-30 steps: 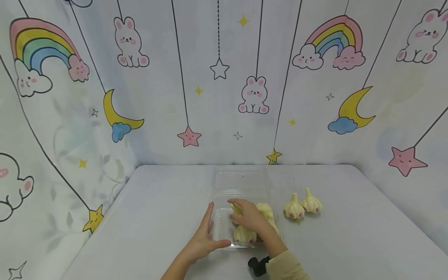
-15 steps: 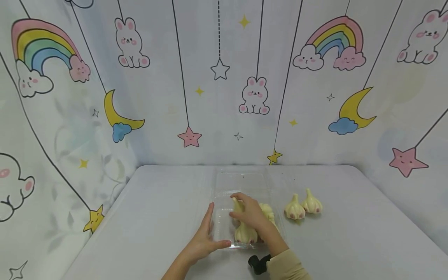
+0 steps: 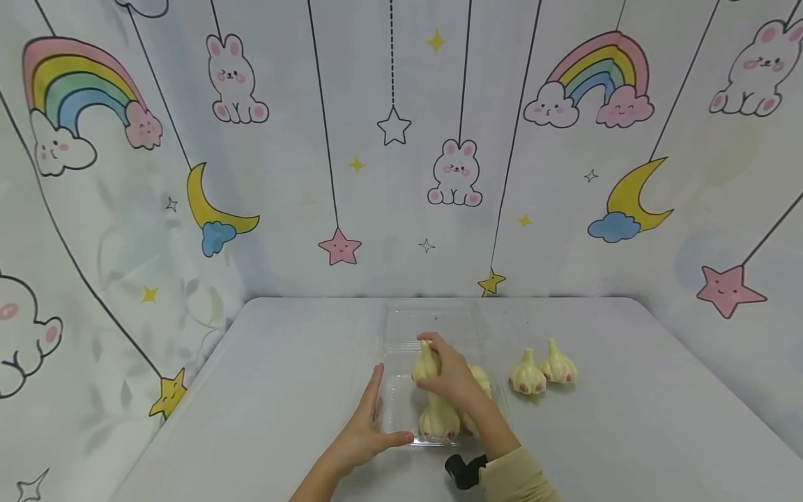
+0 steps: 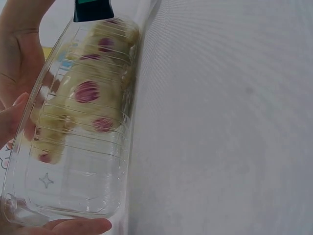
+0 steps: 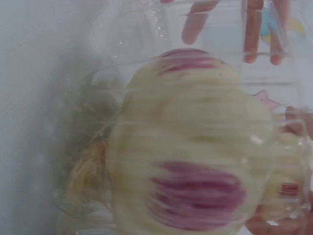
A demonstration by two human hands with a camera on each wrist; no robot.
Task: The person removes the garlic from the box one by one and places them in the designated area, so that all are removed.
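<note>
A clear plastic clamshell box (image 3: 394,408) lies with its lid folded back. My right hand (image 3: 456,380) grips a garlic bulb (image 3: 425,364), thumb and fingers around it, above the left part of the box. Below it sits another garlic bulb (image 3: 439,418) by the front wall, with more garlic (image 3: 480,378) on the right, partly behind my hand. My left hand (image 3: 364,425) is spread at the box's near left corner, straight fingers along the side and thumb at the front rim. Through the wall, the left wrist view shows purple-marked garlic (image 4: 90,93); the right wrist view shows a bulb (image 5: 195,132) up close.
Two garlic bulbs (image 3: 528,373) stand side by side on the white table (image 3: 282,369), right of the box. A black wrist camera (image 3: 464,474) sits at my right wrist, near the box's front edge. Behind the table hangs a patterned cloth (image 3: 282,139).
My right hand has lifted the gripped bulb up and slightly away from the other garlic, so more of it shows. The left hand and the box have stayed in place.
</note>
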